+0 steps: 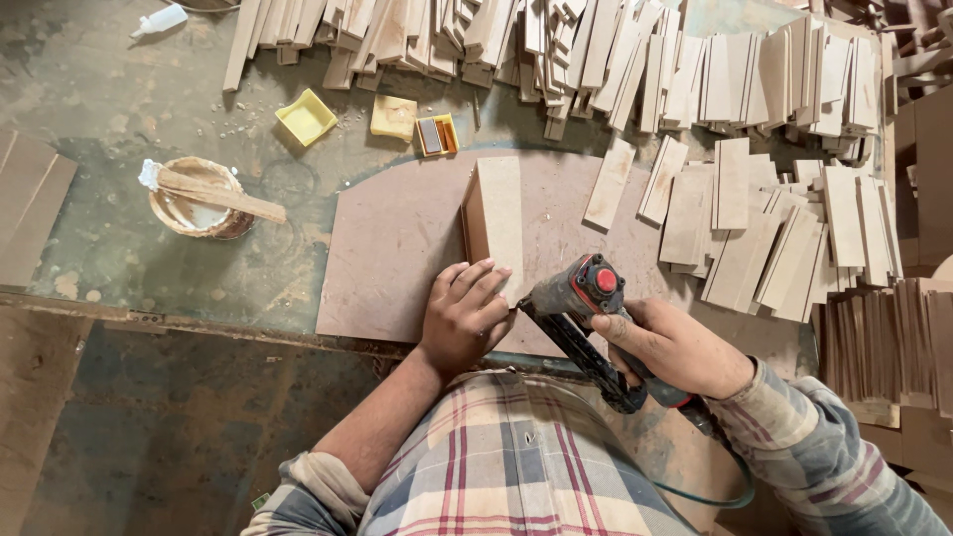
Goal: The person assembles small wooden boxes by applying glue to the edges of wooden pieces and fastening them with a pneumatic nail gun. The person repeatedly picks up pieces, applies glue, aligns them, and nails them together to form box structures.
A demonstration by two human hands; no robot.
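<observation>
Left hand [463,316] lies flat, fingers spread, pinning the near end of the wooden box [496,226] to the board [397,248] on the surface — right hand [680,347] wrapped around the nail gun [586,318], nose against that end.

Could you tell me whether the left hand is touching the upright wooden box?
Touching. The head view shows the left hand lying flat against the near end of the wooden box, fingers spread on it with no gap.
</observation>
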